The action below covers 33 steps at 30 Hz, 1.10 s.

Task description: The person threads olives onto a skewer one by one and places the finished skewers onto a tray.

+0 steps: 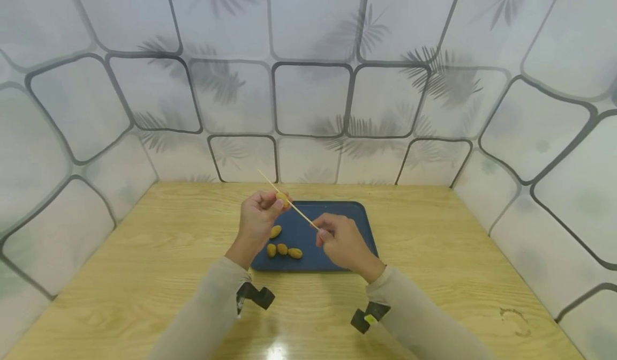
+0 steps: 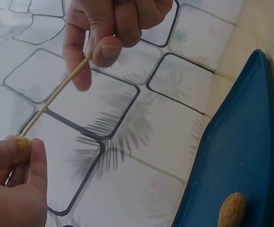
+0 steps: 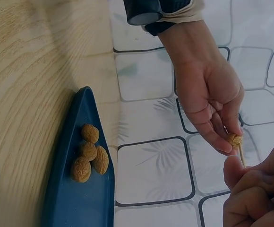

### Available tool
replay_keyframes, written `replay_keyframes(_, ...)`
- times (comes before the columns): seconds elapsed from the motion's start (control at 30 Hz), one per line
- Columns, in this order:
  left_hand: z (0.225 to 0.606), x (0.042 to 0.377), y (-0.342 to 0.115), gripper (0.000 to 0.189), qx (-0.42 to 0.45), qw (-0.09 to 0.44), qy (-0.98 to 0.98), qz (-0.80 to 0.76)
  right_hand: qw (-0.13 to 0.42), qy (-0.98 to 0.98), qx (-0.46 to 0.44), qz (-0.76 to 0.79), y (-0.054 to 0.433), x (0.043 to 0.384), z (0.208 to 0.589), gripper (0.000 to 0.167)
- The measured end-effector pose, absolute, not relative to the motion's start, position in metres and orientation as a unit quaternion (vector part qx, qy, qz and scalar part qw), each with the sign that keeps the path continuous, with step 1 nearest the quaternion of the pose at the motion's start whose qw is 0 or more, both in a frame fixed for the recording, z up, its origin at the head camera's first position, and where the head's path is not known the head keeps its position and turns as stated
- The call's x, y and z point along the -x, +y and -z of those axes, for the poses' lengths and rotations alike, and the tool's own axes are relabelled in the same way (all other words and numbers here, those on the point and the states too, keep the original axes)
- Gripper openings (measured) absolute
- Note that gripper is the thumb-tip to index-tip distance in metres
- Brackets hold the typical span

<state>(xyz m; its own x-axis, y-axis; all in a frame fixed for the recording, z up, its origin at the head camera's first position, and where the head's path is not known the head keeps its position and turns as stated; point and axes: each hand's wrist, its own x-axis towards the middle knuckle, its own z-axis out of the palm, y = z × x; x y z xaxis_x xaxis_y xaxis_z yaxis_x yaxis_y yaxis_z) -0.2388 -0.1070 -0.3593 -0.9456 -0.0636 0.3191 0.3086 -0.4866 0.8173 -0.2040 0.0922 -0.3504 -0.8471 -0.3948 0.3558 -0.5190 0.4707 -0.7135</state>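
My left hand (image 1: 256, 219) pinches a yellow-brown, wrinkled date (image 1: 283, 199) between thumb and fingers, above the tray's far left part. A thin wooden skewer (image 1: 302, 215) runs through this date, its far end sticking out past the left fingers. My right hand (image 1: 343, 238) grips the skewer's near end, lower and to the right. Beneath both hands lies a dark blue tray (image 1: 322, 257). On its left side are several loose dates: a row near the front, including one date (image 1: 295, 253), and a single date (image 1: 275, 232) behind them.
The tray rests on a light wood-grain table (image 1: 193, 226). Patterned walls (image 1: 308, 97) with leaf prints rise at the back and both sides. Black wrist mounts (image 1: 257, 295) are strapped over the sleeves.
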Motion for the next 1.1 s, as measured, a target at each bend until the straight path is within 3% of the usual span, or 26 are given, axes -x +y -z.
replay_keyframes(0.83, 0.357, 0.239, -0.097, 0.026, 0.094, 0.095, -0.534, 0.835, 0.029, -0.865, -0.202, -0.458, 0.062, 0.229, 0.332, 0.019)
replay_keyframes(1.1, 0.356, 0.238, -0.095, 0.022, 0.071, 0.105, -0.551, 0.825, -0.015, -0.857, -0.188, -0.480, 0.059, 0.238, 0.327, 0.018)
